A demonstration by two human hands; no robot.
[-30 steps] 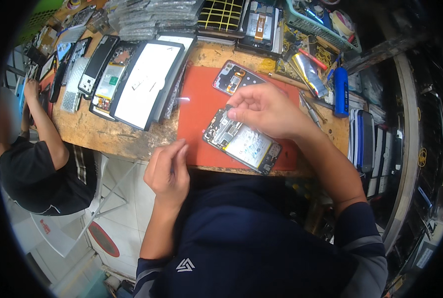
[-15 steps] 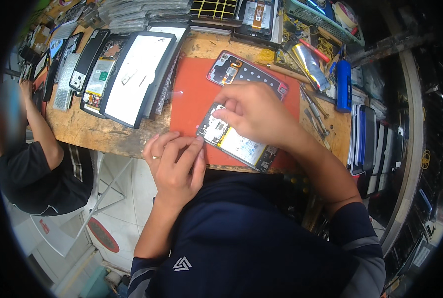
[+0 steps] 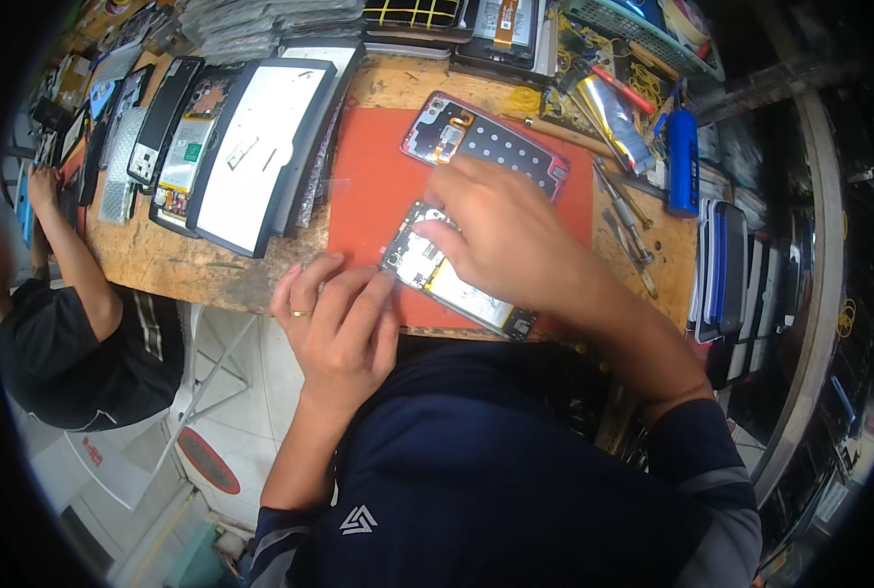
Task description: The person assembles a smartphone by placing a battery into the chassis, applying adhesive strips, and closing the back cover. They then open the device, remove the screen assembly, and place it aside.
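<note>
At the opened phone (image 3: 466, 294) I'm likely working its bared board (image 3: 415, 263), left hand (image 3: 337, 316) loosely curled at the corner, right hand (image 3: 500, 233) above, grip untellable, steadiness wanted next.

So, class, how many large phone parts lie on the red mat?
2: the opened phone, partly beneath the right hand, and the red-rimmed back cover just beyond it. Others may be hidden.
</note>
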